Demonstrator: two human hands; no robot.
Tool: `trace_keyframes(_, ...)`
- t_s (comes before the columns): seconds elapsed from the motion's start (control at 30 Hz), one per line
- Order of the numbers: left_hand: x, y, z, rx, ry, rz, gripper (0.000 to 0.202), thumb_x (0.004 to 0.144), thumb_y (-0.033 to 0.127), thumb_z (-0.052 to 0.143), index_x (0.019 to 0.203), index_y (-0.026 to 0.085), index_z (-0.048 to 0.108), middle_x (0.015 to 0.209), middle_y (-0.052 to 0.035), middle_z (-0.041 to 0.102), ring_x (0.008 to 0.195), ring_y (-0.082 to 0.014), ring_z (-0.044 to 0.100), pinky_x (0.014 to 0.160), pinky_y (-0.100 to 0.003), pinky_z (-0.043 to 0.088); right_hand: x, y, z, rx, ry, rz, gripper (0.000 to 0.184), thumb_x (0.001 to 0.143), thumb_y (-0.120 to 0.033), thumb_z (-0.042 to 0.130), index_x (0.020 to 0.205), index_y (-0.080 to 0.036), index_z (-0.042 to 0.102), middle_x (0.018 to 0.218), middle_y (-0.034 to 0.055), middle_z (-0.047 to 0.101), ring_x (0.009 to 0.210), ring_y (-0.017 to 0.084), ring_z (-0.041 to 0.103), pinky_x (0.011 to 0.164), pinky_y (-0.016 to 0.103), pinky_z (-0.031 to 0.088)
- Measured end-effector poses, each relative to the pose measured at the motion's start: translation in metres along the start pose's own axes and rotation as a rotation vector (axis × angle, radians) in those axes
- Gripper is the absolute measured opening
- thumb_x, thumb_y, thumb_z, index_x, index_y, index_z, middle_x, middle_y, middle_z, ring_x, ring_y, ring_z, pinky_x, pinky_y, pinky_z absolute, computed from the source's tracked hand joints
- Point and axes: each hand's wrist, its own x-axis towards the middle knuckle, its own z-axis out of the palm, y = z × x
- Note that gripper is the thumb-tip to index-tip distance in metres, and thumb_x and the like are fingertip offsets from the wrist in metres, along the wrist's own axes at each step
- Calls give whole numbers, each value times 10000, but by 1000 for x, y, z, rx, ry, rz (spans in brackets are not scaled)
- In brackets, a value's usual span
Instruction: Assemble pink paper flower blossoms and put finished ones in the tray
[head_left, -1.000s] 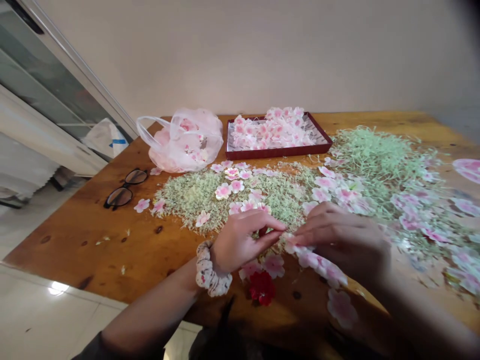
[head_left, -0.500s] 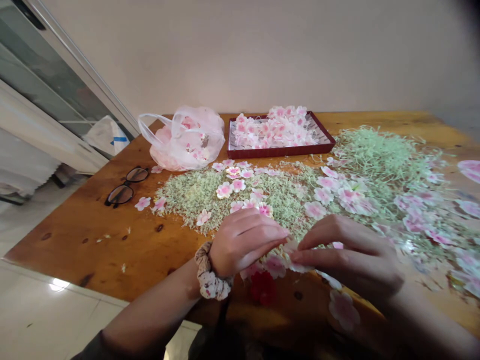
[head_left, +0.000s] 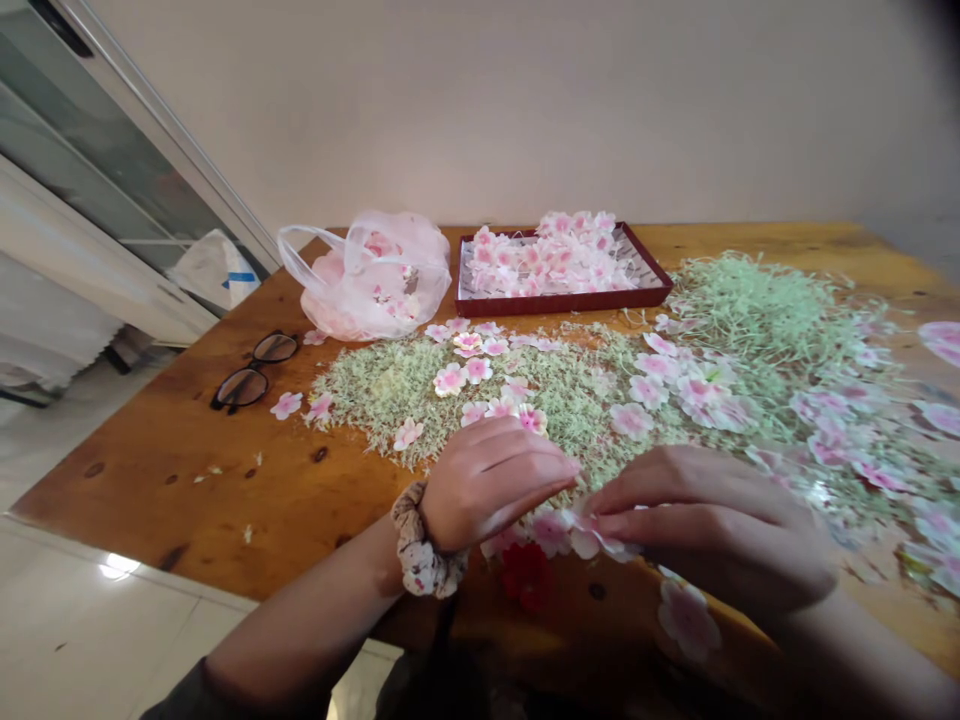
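My left hand [head_left: 499,475], a patterned scrunchie [head_left: 424,545] round its wrist, is closed near the table's front edge. Whatever lies between its fingertips is too small to make out. Just to the right, my right hand [head_left: 712,520] pinches a pink and white artificial flower petal piece [head_left: 592,540] between thumb and fingers. A similar flower piece [head_left: 551,530] lies below my left fingertips, beside a red flower [head_left: 525,575]. Another pale flower piece [head_left: 688,618] is lower right, near my right wrist.
Green stamen-like strands [head_left: 765,310] are heaped at the right, with finer pale green bits [head_left: 397,380] spread across the middle among scattered flower pieces [head_left: 652,365]. At the back stand a dark red box lid [head_left: 562,303] of pink flowers and a plastic bag [head_left: 375,280]. Eyeglasses [head_left: 244,385] lie left.
My right hand has shifted slightly right and down, away from my left fingertips. More of the flower piece in its pinch now shows. My left hand stays nearly still.
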Motion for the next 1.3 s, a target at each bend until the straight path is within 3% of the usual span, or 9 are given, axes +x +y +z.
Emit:
trace_keyframes(0.2, 1, 0, 1, 14, -1, -19, 94, 864, 203, 586, 957, 212, 598, 866, -8, 721, 769, -110, 655, 695, -269, 505, -5, 2, -1, 6, -22, -45, 245, 873, -131, 537, 1099, -173, 621, 920, 61, 740, 829, 156, 696, 651, 268, 573)
trace_keyframes(0.37, 1, -1, 1, 1, -6, -12, 107, 847, 184, 608, 952, 198, 600, 859, -17, 721, 773, -115, 652, 699, -269, 504, -9, 2, -2, -92, -74, -72, 299, 932, -248, 444, 1131, -142, 641, 935, 92, 730, 878, 174, 684, 700, 276, 571)
trace_keyframes(0.6, 1, 1, 0, 15, -3, -24, 94, 850, 198, 598, 942, 211, 605, 854, -9, 718, 747, -114, 648, 692, -261, 497, -13, 4, -2, -166, -118, -91, 333, 957, -277, 376, 1185, -249, 616, 921, 45, 732, 800, 150, 689, 617, 247, 560)
trace_keyframes(0.73, 0, 0, 1, 15, -2, -18, 99, 847, 196, 600, 946, 203, 607, 856, -11, 716, 753, -115, 646, 696, -258, 492, -15, 5, -3, -223, -149, -104, 357, 942, -250, 371, 1214, -227, 601, 950, 57, 726, 807, 166, 681, 608, 268, 564)
trace_keyframes(0.9, 0, 0, 1, 19, -16, -8, 121, 839, 176, 610, 957, 197, 601, 869, -11, 714, 762, -114, 636, 698, -265, 489, -17, 7, -3, -285, -164, -164, 390, 952, -267, 327, 1170, -147, 627, 963, 93, 721, 781, 182, 662, 578, 304, 547)
trace_keyframes(1.03, 0, 0, 0, 46, -20, 15, 104, 850, 201, 595, 954, 206, 602, 856, -12, 716, 744, -117, 634, 685, -264, 484, -17, 10, -3, -272, -164, -142, 374, 961, -283, 311, 1145, -191, 623, 950, 66, 729, 766, 168, 661, 578, 299, 546)
trace_keyframes(1.3, -1, 0, -4, 124, -44, 112, 152, 860, 195, 553, 1004, 185, 600, 894, -32, 718, 715, -137, 614, 630, -287, 445, -16, 8, -5, -275, -155, -132, 334, 958, -268, 345, 1099, -159, 627, 918, 77, 722, 787, 163, 660, 611, 280, 536)
